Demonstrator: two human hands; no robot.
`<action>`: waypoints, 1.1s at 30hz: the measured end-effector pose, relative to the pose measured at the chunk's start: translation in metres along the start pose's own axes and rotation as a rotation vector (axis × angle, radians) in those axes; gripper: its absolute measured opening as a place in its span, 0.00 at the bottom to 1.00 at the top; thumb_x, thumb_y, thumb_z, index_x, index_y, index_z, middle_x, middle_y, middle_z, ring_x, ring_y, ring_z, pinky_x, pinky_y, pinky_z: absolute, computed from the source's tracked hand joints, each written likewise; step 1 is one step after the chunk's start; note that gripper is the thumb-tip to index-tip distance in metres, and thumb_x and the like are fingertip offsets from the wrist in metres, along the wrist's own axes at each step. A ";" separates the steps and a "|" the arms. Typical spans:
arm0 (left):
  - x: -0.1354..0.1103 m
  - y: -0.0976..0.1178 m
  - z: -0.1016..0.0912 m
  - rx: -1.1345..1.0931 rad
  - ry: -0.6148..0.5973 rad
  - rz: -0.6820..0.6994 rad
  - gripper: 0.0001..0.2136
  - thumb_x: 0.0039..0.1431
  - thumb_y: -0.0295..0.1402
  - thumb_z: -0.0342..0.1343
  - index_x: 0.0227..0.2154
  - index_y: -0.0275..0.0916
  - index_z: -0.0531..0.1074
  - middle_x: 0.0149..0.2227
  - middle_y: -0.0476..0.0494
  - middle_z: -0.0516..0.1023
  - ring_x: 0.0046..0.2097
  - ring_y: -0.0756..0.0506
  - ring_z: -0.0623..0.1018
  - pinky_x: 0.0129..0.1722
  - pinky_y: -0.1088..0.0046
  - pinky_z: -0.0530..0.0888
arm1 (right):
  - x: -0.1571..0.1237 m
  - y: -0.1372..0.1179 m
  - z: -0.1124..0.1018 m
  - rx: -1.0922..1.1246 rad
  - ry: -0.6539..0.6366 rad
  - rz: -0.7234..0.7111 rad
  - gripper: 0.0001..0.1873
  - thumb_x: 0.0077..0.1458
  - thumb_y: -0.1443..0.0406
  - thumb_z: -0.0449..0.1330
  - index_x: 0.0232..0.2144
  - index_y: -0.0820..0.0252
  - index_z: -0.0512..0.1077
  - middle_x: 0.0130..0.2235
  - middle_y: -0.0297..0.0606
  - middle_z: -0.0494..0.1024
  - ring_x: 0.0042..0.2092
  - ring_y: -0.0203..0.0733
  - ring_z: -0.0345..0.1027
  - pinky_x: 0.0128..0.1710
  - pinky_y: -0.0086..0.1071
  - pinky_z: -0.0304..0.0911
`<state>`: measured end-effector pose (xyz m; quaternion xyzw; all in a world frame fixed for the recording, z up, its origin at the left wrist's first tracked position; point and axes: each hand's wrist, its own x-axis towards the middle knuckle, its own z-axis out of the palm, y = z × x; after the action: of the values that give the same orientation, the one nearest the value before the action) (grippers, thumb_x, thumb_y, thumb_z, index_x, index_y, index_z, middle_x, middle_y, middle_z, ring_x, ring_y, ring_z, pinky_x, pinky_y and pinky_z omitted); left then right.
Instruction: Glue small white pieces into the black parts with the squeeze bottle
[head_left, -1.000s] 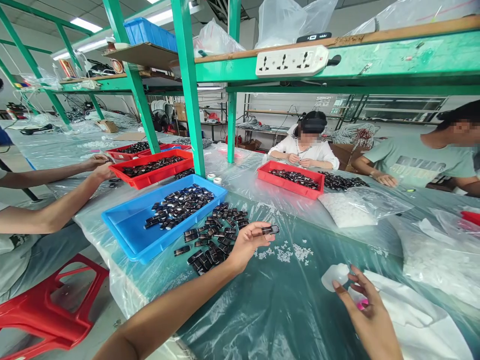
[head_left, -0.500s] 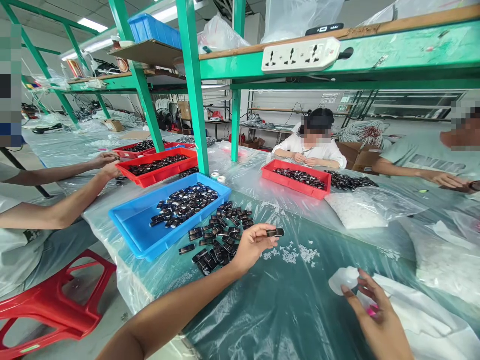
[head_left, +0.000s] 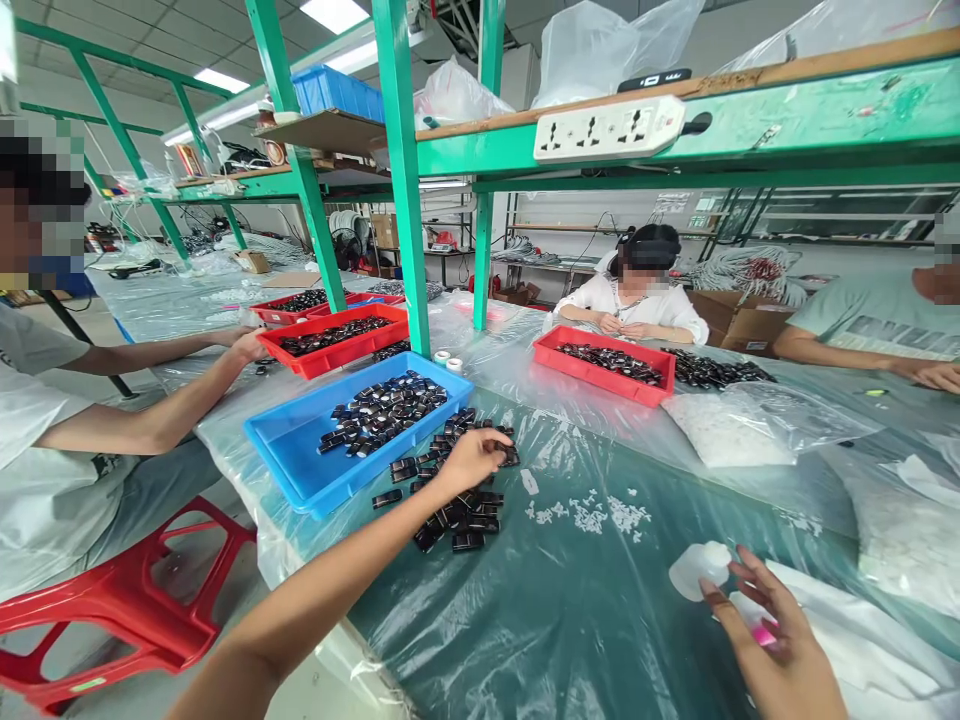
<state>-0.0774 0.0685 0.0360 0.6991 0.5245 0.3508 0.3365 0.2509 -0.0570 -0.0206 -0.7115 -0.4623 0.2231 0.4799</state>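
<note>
My left hand [head_left: 474, 460] reaches over a loose pile of small black parts [head_left: 469, 520]. Its fingers are closed on one black part [head_left: 511, 454] at the pile's right edge. At the lower right, my right hand [head_left: 780, 640] has its thumb and fingers curved round a translucent white plastic bottle [head_left: 699, 572], which is tilted. Something pink [head_left: 763, 634] shows between the palm and fingers. On the table between both hands lie small white pieces [head_left: 589, 515] in little heaps. A single larger white piece [head_left: 529, 482] rests just right of my left hand.
A blue tray [head_left: 274, 455] of black parts stands left of the pile. Red trays [head_left: 600, 372] stand farther back, near co-workers. A bag of white pieces [head_left: 731, 430] lies at right. A green shelf post [head_left: 403, 180] rises behind the blue tray; a red stool [head_left: 127, 620] is left.
My left hand has moved left with the black part, from above the white pieces to the pile. My right hand stays by the bottle. The view has shifted slightly.
</note>
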 end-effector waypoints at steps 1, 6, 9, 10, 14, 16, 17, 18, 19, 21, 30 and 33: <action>0.005 -0.006 -0.010 0.065 0.046 -0.004 0.15 0.53 0.27 0.50 0.43 0.32 0.72 0.24 0.47 0.73 0.26 0.48 0.74 0.30 0.74 0.71 | 0.001 0.001 0.000 -0.003 0.001 -0.005 0.39 0.42 0.45 0.59 0.56 0.46 0.59 0.52 0.39 0.68 0.54 0.53 0.61 0.42 0.41 0.61; 0.017 -0.027 -0.047 0.389 0.159 -0.034 0.23 0.52 0.28 0.53 0.53 0.36 0.66 0.28 0.46 0.75 0.33 0.44 0.75 0.34 0.72 0.69 | 0.005 0.003 -0.002 0.005 0.031 0.002 0.39 0.41 0.45 0.60 0.56 0.45 0.60 0.52 0.38 0.69 0.52 0.54 0.63 0.41 0.40 0.61; 0.016 -0.029 -0.052 0.531 0.147 -0.044 0.22 0.53 0.27 0.52 0.53 0.40 0.66 0.31 0.45 0.77 0.37 0.43 0.76 0.35 0.72 0.69 | 0.003 -0.004 -0.003 0.015 0.025 0.052 0.40 0.40 0.44 0.60 0.56 0.43 0.60 0.53 0.36 0.68 0.48 0.54 0.66 0.41 0.42 0.61; 0.015 -0.029 -0.051 0.566 0.125 -0.046 0.20 0.53 0.27 0.52 0.50 0.40 0.68 0.31 0.45 0.77 0.37 0.43 0.76 0.35 0.73 0.69 | 0.001 -0.007 -0.004 0.014 0.021 0.068 0.39 0.40 0.44 0.60 0.56 0.42 0.60 0.54 0.35 0.67 0.47 0.54 0.67 0.40 0.42 0.62; 0.016 -0.026 -0.038 0.668 0.017 -0.058 0.14 0.51 0.22 0.51 0.38 0.41 0.76 0.33 0.45 0.79 0.38 0.43 0.77 0.36 0.74 0.70 | -0.001 -0.013 -0.006 -0.003 0.023 0.094 0.38 0.40 0.45 0.60 0.55 0.39 0.59 0.54 0.33 0.67 0.46 0.53 0.67 0.38 0.40 0.63; 0.018 -0.026 -0.030 0.706 -0.011 -0.061 0.16 0.50 0.19 0.50 0.39 0.41 0.76 0.37 0.44 0.79 0.42 0.42 0.77 0.40 0.73 0.71 | 0.000 -0.011 -0.006 0.011 0.015 0.081 0.39 0.40 0.45 0.61 0.55 0.40 0.60 0.54 0.34 0.67 0.49 0.54 0.65 0.37 0.39 0.64; 0.020 -0.026 -0.027 0.721 -0.018 -0.060 0.17 0.50 0.19 0.49 0.40 0.41 0.76 0.40 0.43 0.78 0.45 0.42 0.76 0.42 0.72 0.70 | 0.001 -0.009 -0.005 0.023 0.013 0.071 0.39 0.39 0.45 0.61 0.55 0.41 0.60 0.54 0.35 0.67 0.51 0.55 0.64 0.36 0.39 0.64; 0.022 -0.026 -0.025 0.734 -0.024 -0.057 0.18 0.51 0.18 0.49 0.41 0.41 0.75 0.43 0.43 0.78 0.47 0.42 0.75 0.44 0.72 0.70 | 0.002 -0.008 -0.005 0.033 0.013 0.061 0.40 0.39 0.45 0.61 0.55 0.42 0.60 0.53 0.36 0.68 0.53 0.55 0.62 0.35 0.38 0.65; 0.023 -0.027 -0.022 0.745 -0.028 -0.054 0.19 0.51 0.18 0.49 0.43 0.41 0.75 0.46 0.42 0.76 0.49 0.41 0.75 0.46 0.71 0.69 | 0.002 -0.007 -0.004 0.044 0.015 0.048 0.40 0.39 0.45 0.62 0.55 0.43 0.60 0.53 0.37 0.68 0.54 0.55 0.60 0.35 0.38 0.65; 0.026 -0.027 -0.020 0.759 -0.036 -0.043 0.19 0.52 0.19 0.49 0.44 0.41 0.74 0.48 0.41 0.75 0.50 0.41 0.74 0.48 0.69 0.69 | 0.002 -0.007 -0.003 0.061 0.022 0.033 0.40 0.39 0.46 0.62 0.56 0.45 0.60 0.52 0.39 0.68 0.56 0.55 0.58 0.34 0.38 0.66; 0.030 -0.018 0.000 0.722 -0.154 0.111 0.14 0.53 0.26 0.54 0.43 0.42 0.74 0.45 0.43 0.76 0.46 0.42 0.75 0.44 0.72 0.71 | -0.001 -0.010 -0.003 0.048 -0.004 0.016 0.39 0.42 0.46 0.60 0.56 0.45 0.59 0.52 0.40 0.68 0.55 0.55 0.60 0.36 0.39 0.64; 0.029 -0.016 0.012 0.706 -0.189 0.135 0.14 0.52 0.31 0.58 0.44 0.41 0.74 0.46 0.42 0.75 0.48 0.40 0.74 0.45 0.70 0.70 | 0.003 -0.005 -0.003 0.058 -0.011 0.025 0.39 0.41 0.46 0.61 0.56 0.43 0.59 0.52 0.38 0.69 0.56 0.54 0.59 0.34 0.37 0.65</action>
<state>-0.0693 0.0989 0.0205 0.8344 0.5325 0.1035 0.0976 0.2524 -0.0557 -0.0139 -0.7016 -0.4494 0.2465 0.4951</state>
